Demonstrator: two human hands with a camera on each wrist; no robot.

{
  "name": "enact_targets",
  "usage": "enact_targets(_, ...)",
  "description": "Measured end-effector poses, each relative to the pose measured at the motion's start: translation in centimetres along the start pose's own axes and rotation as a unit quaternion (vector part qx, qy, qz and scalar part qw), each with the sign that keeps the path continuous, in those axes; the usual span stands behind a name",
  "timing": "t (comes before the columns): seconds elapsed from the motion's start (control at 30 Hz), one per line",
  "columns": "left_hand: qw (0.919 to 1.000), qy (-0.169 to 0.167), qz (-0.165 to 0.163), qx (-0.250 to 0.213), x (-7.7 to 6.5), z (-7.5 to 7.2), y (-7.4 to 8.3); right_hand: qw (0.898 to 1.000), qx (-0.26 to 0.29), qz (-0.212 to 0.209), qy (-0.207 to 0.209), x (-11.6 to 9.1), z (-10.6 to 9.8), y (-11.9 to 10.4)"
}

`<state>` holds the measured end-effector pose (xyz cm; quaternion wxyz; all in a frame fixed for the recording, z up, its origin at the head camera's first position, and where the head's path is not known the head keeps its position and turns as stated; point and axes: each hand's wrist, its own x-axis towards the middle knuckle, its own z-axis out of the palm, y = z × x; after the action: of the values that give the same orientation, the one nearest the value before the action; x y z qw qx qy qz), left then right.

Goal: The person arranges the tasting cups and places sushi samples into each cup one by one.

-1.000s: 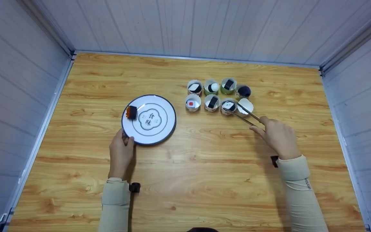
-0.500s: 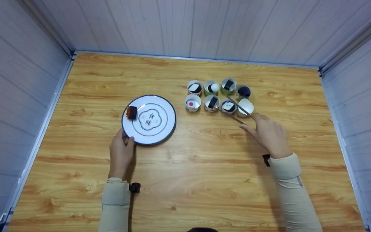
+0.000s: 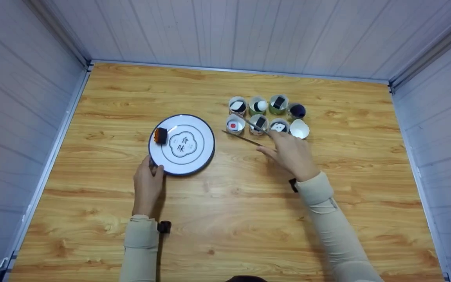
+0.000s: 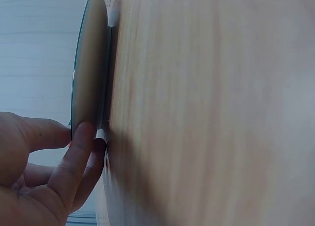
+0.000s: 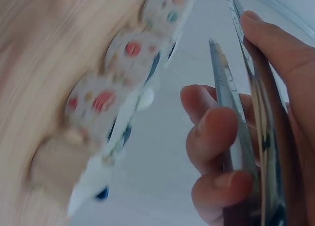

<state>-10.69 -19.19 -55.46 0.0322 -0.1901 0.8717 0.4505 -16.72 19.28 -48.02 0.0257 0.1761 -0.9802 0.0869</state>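
My right hand holds metal tongs, their tips apart with nothing between them. In the head view, the tongs' arms stretch left over the front row of paper cups, tips around the front-left cup. In that cup lies a white toy-like sushi piece with a red centre. At the left, my left hand pinches the near-left rim of a white plate with a blue edge; in the left wrist view the thumb and fingers grip it. An orange-topped, dark-wrapped sushi piece sits on the plate's left side.
Several paper cups stand in two rows, most with black-and-white pieces, such as the back-left cup. A pale cup at the front right shows its white inside. White panel walls surround the wooden table.
My right hand has carried the tongs left, from the cups toward the front right to the front-left cup. The left hand and plate have stayed put.
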Motion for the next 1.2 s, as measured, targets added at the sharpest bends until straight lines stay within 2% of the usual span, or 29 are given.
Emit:
enact_targets(0.3, 0.9996, -0.013, -0.026, -0.003, 0.1, 0.1, 0.4, 0.998, -0.005, -0.046, -0.037, 3.9, 1.2, -4.5)
enact_targets(0.53, 0.9997, -0.011, -0.020, -0.007, 0.1, -0.1, 0.2, 0.993, -0.003, -0.100, -0.061, 6.2, 2.2, -8.8)
enact_targets(0.67, 0.9996, -0.014, -0.022, -0.009, 0.1, -0.1, 0.2, 0.991, -0.013, -0.112, -0.078, 7.5, 2.8, -11.2)
enact_targets(0.77, 0.9996, -0.014, -0.022, -0.010, 0.1, -0.1, 0.2, 0.990, -0.028, -0.120, -0.072, 8.2, 3.5, -12.6)
enact_targets(1.0, 0.9999, 0.002, -0.004, -0.015, 0.0, 0.1, 0.2, 0.987, -0.072, -0.126, -0.071, 8.9, 4.9, -14.6)
enact_targets(1.2, 0.9997, -0.006, -0.019, -0.017, 0.0, 0.0, 0.3, 0.987, -0.077, -0.116, -0.077, 9.1, 5.8, -15.1)
